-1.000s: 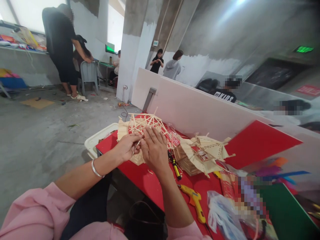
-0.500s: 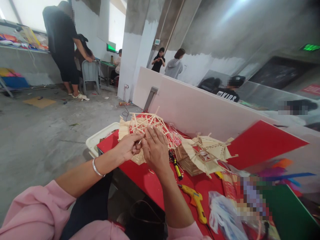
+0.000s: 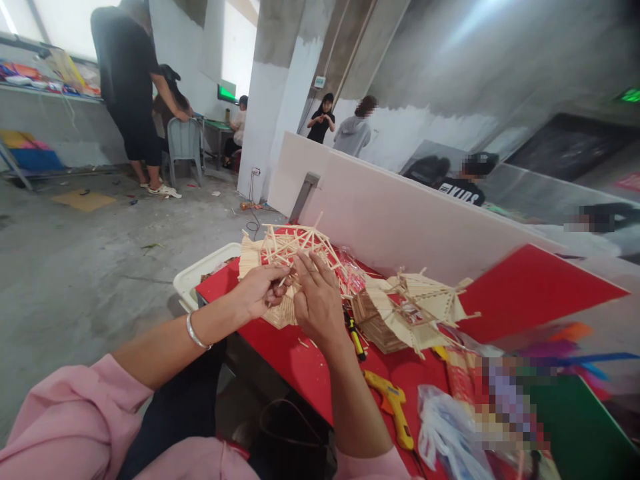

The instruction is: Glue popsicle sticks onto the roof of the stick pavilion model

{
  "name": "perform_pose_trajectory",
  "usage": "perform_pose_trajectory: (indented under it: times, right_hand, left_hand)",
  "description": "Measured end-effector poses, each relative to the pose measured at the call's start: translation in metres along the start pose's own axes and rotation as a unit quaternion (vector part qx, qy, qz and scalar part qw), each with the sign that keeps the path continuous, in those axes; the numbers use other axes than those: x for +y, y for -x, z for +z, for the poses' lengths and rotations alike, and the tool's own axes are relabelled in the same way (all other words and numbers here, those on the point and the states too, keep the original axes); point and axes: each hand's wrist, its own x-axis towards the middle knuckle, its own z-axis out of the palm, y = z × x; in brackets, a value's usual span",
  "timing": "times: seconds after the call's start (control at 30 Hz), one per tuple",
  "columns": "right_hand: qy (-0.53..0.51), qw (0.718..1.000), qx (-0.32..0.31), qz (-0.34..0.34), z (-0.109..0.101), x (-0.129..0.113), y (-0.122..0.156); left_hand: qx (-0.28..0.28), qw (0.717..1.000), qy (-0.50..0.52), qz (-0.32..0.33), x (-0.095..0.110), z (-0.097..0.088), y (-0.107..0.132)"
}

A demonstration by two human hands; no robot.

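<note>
Holding a stick (image 3: 283, 281) at a seemingly part-built frame (image 3: 295, 240).
Your left hand (image 3: 263, 291) pinches the stick; your right hand (image 3: 321, 303) extends beside it, grip unclear. Frame sits just beyond your fingers: slats (image 3: 250, 259) appear fitted leftward, ribs (image 3: 314, 231) ahead remain uncovered.

- Bright, washed-out daylight comes from windows (image 3: 75, 27) beyond the counter (image 3: 310, 357), to its left.
- A pale glare streaks the ceiling (image 3: 480, 19), high to the counter's right.
- Deep shadow lies beneath the counter.
- Detail is soft on the counter, around the fingers (image 3: 311, 273) and pale sticks (image 3: 251, 257).
- Right of the counter, pixel blocks hide patches; wide-angle stretch tilts the walls (image 3: 425, 117).
</note>
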Motion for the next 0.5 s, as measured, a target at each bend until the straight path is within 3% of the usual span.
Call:
perform_pose_trajectory:
  times: [0.5]
  right_hand:
    - [0.02, 0.999, -0.014, 0.037, -0.001, -0.0091, -0.0038]
  left_hand:
    - [0.002, 1.0, -0.01, 0.002, 0.0024, -0.0052, 0.0003]
